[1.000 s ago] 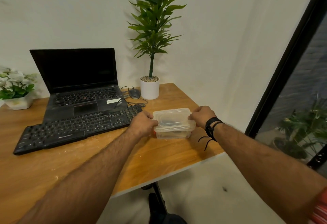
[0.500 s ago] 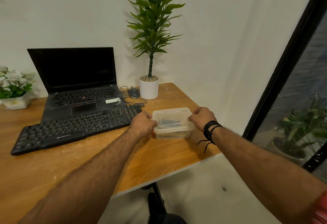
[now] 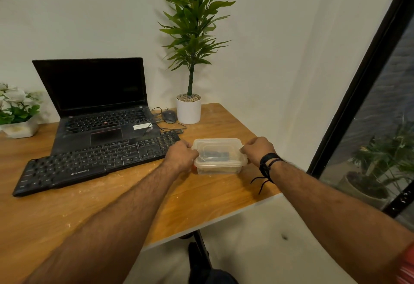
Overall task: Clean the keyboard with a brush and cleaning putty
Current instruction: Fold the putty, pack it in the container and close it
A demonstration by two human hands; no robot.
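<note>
A clear plastic container [image 3: 218,156] with its lid on stands on the wooden desk [image 3: 212,196], right of the black keyboard [image 3: 96,162]. Something dark shows through the lid; I cannot tell what it is. My left hand [image 3: 180,156] grips the container's left end and my right hand [image 3: 257,150] grips its right end. No brush or putty is visible in the open.
An open black laptop [image 3: 96,104] sits behind the keyboard. A tall plant in a white pot [image 3: 188,109] and a mouse [image 3: 169,115] stand at the back. A flower pot [image 3: 18,113] is far left. The desk's right edge is close to the container.
The view has shifted slightly. Both hands stay on the container's ends and the lid remains on.
</note>
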